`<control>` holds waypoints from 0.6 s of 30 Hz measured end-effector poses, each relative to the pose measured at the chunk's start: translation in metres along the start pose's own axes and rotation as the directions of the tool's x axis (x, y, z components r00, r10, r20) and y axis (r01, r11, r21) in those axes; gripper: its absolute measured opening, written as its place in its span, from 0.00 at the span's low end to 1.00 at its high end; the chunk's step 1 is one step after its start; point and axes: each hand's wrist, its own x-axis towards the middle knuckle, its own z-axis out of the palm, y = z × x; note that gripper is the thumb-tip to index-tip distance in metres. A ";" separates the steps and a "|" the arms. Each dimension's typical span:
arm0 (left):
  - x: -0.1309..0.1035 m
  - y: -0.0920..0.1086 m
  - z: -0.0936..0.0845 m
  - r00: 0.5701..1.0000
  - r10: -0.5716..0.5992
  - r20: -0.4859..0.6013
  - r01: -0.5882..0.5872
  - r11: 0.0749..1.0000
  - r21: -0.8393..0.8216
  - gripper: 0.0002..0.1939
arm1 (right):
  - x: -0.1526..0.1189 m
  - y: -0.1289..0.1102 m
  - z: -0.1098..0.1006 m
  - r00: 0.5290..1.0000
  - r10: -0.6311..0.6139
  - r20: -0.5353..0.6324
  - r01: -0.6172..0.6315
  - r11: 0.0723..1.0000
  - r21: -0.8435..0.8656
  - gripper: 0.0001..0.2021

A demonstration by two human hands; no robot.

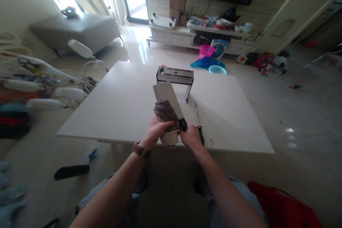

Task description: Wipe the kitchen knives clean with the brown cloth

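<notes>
A broad cleaver point(169, 96) points away from me over the white table point(128, 103). Its black handle is in my right hand point(191, 137), with the fingers wrapped round it. My left hand point(155, 130) grips a bundled grey-brown cloth point(165, 112) that lies against the left side of the blade; a paler beige part hangs below. Behind the blade stands a knife block point(175, 74) with a dark slotted top and clear sides. A sharpening rod point(197, 115) with a dark green handle lies to the right of my right hand.
Beyond the table are a pink basket point(206, 51), a pale blue basket point(217, 70) and a low white cabinet point(171, 38). A white lamp with several arms stands left of the table. A red bag point(283, 206) is at lower right.
</notes>
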 end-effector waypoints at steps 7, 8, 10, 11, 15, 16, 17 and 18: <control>-0.005 0.001 0.008 0.993 0.000 -0.114 -0.002 1.000 -0.023 0.26 | 0.001 -0.005 0.000 1.000 0.024 0.013 -0.024 0.999 -0.035 0.07; -0.005 0.000 0.009 0.993 -0.003 -0.115 -0.001 1.000 -0.030 0.26 | 0.001 -0.005 0.000 1.000 0.025 0.013 -0.024 0.999 -0.033 0.07; -0.004 -0.004 0.011 0.995 -0.009 -0.098 0.005 0.999 -0.044 0.25 | 0.001 -0.003 -0.001 1.000 0.025 0.012 -0.025 0.999 -0.044 0.08; -0.004 -0.006 0.012 0.996 -0.013 -0.088 0.009 0.999 -0.053 0.25 | 0.000 -0.002 -0.001 1.000 0.025 0.011 -0.024 0.998 -0.060 0.08; -0.005 -0.012 0.017 0.997 -0.041 -0.059 0.034 0.994 -0.108 0.25 | 0.000 0.004 -0.002 0.999 0.040 0.011 -0.038 0.988 -0.148 0.10; -0.005 -0.013 0.019 0.998 -0.045 -0.052 0.039 0.992 -0.122 0.24 | 0.000 0.005 -0.003 0.999 0.048 0.014 -0.045 0.986 -0.161 0.10; -0.005 -0.013 0.021 0.998 -0.049 -0.049 0.042 0.990 -0.134 0.24 | 0.000 0.005 -0.003 0.998 0.056 0.016 -0.053 0.984 -0.169 0.10; -0.006 -0.013 0.023 0.997 -0.052 -0.051 0.044 0.989 -0.141 0.24 | -0.001 0.005 -0.003 0.998 0.062 0.011 -0.059 0.983 -0.174 0.10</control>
